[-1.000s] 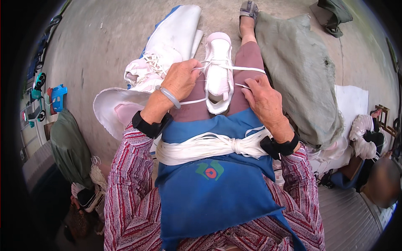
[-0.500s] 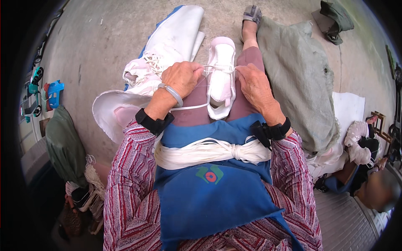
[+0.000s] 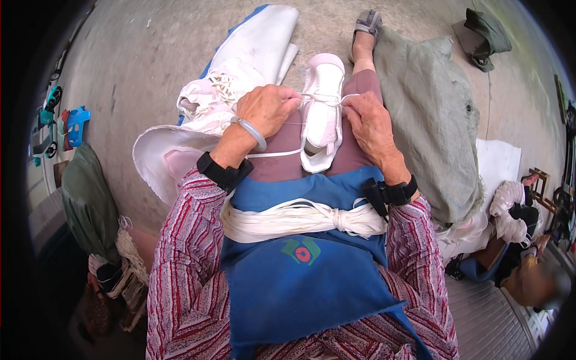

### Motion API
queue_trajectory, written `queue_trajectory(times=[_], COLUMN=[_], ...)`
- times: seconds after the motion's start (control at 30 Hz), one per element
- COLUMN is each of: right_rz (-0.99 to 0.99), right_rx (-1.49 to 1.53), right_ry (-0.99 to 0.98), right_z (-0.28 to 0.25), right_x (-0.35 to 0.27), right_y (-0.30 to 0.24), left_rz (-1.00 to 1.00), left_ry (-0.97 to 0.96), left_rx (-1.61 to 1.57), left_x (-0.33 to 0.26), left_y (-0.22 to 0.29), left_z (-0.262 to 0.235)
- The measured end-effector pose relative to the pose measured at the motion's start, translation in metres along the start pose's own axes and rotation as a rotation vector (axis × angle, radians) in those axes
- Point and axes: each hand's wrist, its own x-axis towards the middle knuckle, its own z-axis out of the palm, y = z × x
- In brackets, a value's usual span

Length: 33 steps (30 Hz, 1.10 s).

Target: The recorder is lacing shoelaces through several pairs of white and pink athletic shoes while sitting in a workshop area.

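Observation:
Between my thighs lies a white and pale pink shoe (image 3: 320,123), its toe pointing away from me. A white shoelace (image 3: 324,98) crosses its upper. My left hand (image 3: 267,111) pinches the lace at the shoe's left side, and my right hand (image 3: 367,123) pinches it at the right side, where a short end sticks up. A loose stretch of lace runs from the shoe's opening leftward under my left wrist. Across the blue apron (image 3: 300,282) on my lap rests a tied bundle of white laces (image 3: 282,221).
More white and pink shoes (image 3: 207,99) lie at my left by a white sheet (image 3: 258,45). A grey-green cloth sack (image 3: 426,120) covers the area right of my leg. Another person (image 3: 534,282) sits at the far right, near white shoe pieces (image 3: 510,204).
Both hands and the shoe appear slightly further right in the picture, along with small shifts of the whole view. Both hands keep their pinch on the lace.

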Motion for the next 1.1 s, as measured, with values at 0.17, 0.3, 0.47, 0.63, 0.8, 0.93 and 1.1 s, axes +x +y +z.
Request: queue_trajectory(times=[0.17,0.3,0.47,0.63,0.8,0.93,1.1], right_rz=[-0.025,-0.053,-0.054,0.03,0.027,0.062,0.031], right_rx=[0.032,0.096,0.063,0.13,0.164,0.191,0.158], right_ry=[-0.026,-0.059,-0.05,-0.093,-0.105,-0.135,-0.149], right_z=[0.003,0.002,0.004,0.0,0.002,0.0,-0.001], right_x=[0.004,0.006,0.009,0.01,0.012,0.012,0.013], right_y=[0.008,0.011,0.011,0.011,0.013,0.012,0.011], left_rz=[0.072,0.203,0.128,0.093,0.007,0.016,0.022], left_ry=[-0.001,0.027,0.012,-0.063,-0.101,-0.107,-0.059], left_rx=[-0.003,0.042,0.057,-0.031,-0.201,-0.192,-0.088], left_x=[0.007,0.013,0.013,0.018,0.024,0.024,0.024], left_y=[-0.005,-0.017,-0.01,-0.01,-0.018,-0.017,-0.009], left_z=[0.002,0.008,0.011,0.007,0.01,0.009,0.008])
